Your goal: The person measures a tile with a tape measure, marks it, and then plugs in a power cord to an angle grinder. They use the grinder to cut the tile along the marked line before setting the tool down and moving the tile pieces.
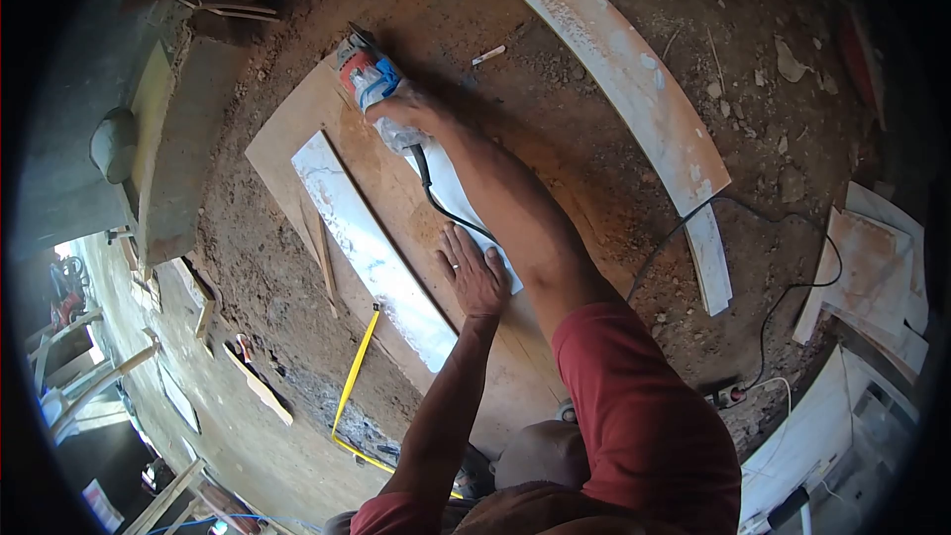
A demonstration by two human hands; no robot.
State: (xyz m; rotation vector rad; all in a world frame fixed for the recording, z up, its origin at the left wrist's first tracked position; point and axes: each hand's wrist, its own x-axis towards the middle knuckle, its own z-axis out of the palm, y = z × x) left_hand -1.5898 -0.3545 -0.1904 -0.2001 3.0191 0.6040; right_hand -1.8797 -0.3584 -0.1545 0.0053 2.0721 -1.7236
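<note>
My right hand point(400, 107) is wrapped around an angle grinder point(359, 69), its body orange-red with blue and clear plastic wrapping. The disc end points away from me, over the far edge of a brown board point(282, 139). From its rear a black cord point(436, 200) runs back under my right arm. My left hand point(475, 279) lies flat with fingers spread on a narrow white tile strip point(444, 181), partly hidden under my right arm. To its left, a longer white marbled tile strip point(369, 243) rests on the same board.
An extended yellow tape measure point(357, 367) lies left of my left arm. Long dusty tile pieces point(634, 79) lie on the dirt to the right. Stacked tile offcuts point(872, 258) and a power socket point(731, 395) with cords sit at far right. A concrete ledge point(183, 149) stands left.
</note>
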